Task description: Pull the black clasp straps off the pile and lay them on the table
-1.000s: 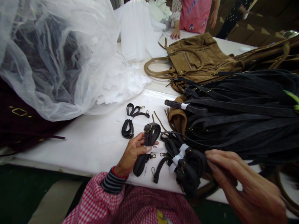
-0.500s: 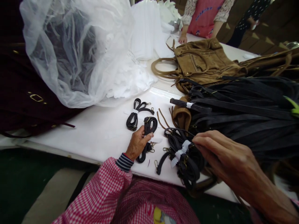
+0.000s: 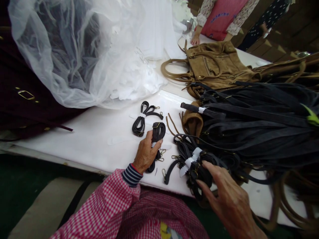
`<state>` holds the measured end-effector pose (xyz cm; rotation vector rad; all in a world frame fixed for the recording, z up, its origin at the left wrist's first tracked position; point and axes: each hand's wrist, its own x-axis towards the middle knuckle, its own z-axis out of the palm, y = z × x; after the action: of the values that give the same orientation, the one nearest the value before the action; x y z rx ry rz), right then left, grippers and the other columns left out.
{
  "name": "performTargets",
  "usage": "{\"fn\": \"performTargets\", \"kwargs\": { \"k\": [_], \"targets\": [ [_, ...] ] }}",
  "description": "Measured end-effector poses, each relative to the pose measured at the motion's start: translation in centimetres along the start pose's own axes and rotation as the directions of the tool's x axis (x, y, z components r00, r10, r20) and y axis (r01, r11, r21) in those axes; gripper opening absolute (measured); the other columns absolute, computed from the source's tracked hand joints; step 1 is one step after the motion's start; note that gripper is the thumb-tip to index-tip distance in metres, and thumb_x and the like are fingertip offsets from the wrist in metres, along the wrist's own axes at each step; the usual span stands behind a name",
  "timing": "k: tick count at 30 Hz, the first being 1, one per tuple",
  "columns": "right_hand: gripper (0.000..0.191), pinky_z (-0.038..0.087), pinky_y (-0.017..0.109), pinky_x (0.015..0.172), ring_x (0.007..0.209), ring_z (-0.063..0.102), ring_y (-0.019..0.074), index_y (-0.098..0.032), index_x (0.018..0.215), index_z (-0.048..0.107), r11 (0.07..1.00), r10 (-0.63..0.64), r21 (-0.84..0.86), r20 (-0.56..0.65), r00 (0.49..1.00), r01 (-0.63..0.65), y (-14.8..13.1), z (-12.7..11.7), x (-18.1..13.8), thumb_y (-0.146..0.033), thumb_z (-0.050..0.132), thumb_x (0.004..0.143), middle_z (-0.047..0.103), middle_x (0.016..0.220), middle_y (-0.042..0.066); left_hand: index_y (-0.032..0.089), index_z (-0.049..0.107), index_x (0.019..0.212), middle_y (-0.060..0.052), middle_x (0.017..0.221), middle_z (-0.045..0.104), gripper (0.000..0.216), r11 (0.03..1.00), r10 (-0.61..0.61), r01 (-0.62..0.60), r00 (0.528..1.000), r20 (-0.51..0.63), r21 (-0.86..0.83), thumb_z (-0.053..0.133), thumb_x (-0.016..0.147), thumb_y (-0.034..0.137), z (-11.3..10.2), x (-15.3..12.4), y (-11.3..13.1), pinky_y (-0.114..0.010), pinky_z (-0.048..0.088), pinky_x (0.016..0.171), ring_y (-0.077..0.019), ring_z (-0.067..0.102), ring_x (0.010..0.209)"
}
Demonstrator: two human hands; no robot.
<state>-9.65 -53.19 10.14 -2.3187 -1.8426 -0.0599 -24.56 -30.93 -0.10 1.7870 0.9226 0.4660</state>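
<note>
While the left hand [image 3: 146, 153] in the lower middle of the frame is clamped around a folded black strap [image 3: 157, 134], thumb over its front and the buckled loop standing above the fingers, the right hand [image 3: 225, 196] at the lower right rests with fingers spread apart on a bundle of black straps [image 3: 196, 166] tied with a white paper band [image 3: 188, 161]. Both lie on the white table [image 3: 99, 142]. Just above the held strap lies another small tied strap [image 3: 143, 118]. A large heap of long black straps [image 3: 261, 122] fills the right side, with a tan suede bag [image 3: 214, 64] behind it. A clear plastic bag [image 3: 69, 49] fills the upper left.
</note>
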Motion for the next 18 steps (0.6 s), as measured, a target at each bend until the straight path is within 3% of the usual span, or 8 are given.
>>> {"fn": "performTargets", "kwargs": {
  "k": [3, 5, 7, 9, 11, 14, 18],
  "targets": [
    [0.034, 0.051, 0.032, 0.087, 0.098, 0.067, 0.0223, -0.013, 0.132, 0.055, 0.999, -0.007, 0.041, -0.007, 1.000, 0.007, 0.6, 0.1, 0.3, -0.026, 0.054, 0.101, 0.069, 0.111, 0.010, 0.013, 0.039, 0.145, -0.019, 0.137, 0.054, 0.061, 0.922, 0.164, -0.105, 0.978, -0.130, 0.372, 0.065, 0.093, 0.029, 0.4, -1.8, 1.8, -0.051, 0.042, 0.105, -0.0358, 0.048, 0.126],
    [0.033, 0.051, 0.031, 0.087, 0.095, 0.067, 0.0211, -0.013, 0.130, 0.056, 0.998, -0.018, 0.061, -0.002, 1.000, 0.018, 0.8, 0.1, 0.5, -0.024, 0.058, 0.099, 0.070, 0.108, 0.009, 0.014, 0.040, 0.145, -0.019, 0.143, 0.049, 0.059, 0.835, 0.316, -0.214, 0.941, -0.123, 0.507, 0.065, 0.093, 0.024, 1.1, -3.6, 3.5, -0.056, 0.036, 0.109, -0.0387, 0.041, 0.133],
    [0.032, 0.050, 0.030, 0.086, 0.094, 0.067, 0.0203, -0.013, 0.129, 0.057, 0.996, -0.018, 0.085, -0.007, 1.000, 0.018, 0.9, 0.2, 0.6, -0.022, 0.060, 0.098, 0.070, 0.106, 0.009, 0.017, 0.045, 0.141, -0.016, 0.137, 0.055, 0.047, 0.783, 0.442, -0.399, 0.897, 0.024, 0.477, 0.059, 0.096, 0.020, 2.3, -5.1, 4.9, -0.053, 0.042, 0.103, -0.0350, 0.048, 0.125],
    [0.030, 0.050, 0.030, 0.085, 0.092, 0.066, 0.0200, -0.012, 0.127, 0.057, 0.993, -0.009, 0.118, -0.027, 1.000, 0.012, 0.9, 0.3, 0.6, -0.020, 0.059, 0.098, 0.070, 0.105, 0.009, 0.019, 0.049, 0.137, -0.011, 0.120, 0.063, 0.037, 0.760, 0.518, -0.561, 0.827, 0.217, 0.327, 0.051, 0.100, 0.020, 3.7, -6.0, 5.8, -0.043, 0.050, 0.088, -0.0272, 0.058, 0.107],
    [0.027, 0.050, 0.030, 0.084, 0.090, 0.065, 0.0191, -0.011, 0.125, 0.058, 0.989, -0.002, 0.147, -0.048, 0.999, 0.009, 0.7, 0.4, 0.6, -0.017, 0.057, 0.099, 0.070, 0.103, 0.009, 0.018, 0.053, 0.131, -0.007, 0.101, 0.066, 0.030, 0.752, 0.549, -0.622, 0.775, 0.314, 0.219, 0.042, 0.104, 0.020, 5.1, -6.2, 6.1, -0.034, 0.052, 0.073, -0.0208, 0.060, 0.088],
    [0.023, 0.049, 0.031, 0.084, 0.090, 0.064, 0.0200, -0.010, 0.120, 0.059, 0.986, -0.046, 0.159, -0.072, 0.996, 0.057, 0.5, 0.3, 0.7, -0.013, 0.055, 0.098, 0.070, 0.102, 0.010, 0.013, 0.060, 0.115, -0.003, 0.080, 0.062, 0.024, 0.690, 0.623, -0.679, 0.734, 0.270, 0.251, 0.039, 0.105, 0.018, 5.8, -5.7, 6.3, -0.031, 0.045, 0.059, -0.0172, 0.056, 0.071],
    [0.021, 0.050, 0.035, 0.084, 0.094, 0.066, 0.0232, -0.009, 0.115, 0.063, 0.976, -0.182, 0.105, -0.103, 0.978, 0.193, 1.0, -0.6, 1.0, -0.020, 0.055, 0.099, 0.071, 0.108, 0.013, 0.009, 0.062, 0.101, -0.003, 0.074, 0.058, 0.027, 0.628, 0.706, -0.721, 0.686, 0.177, 0.293, 0.036, 0.103, 0.014, 4.7, -5.8, 8.3, -0.034, 0.038, 0.053, -0.0171, 0.052, 0.064]
  ]
}}
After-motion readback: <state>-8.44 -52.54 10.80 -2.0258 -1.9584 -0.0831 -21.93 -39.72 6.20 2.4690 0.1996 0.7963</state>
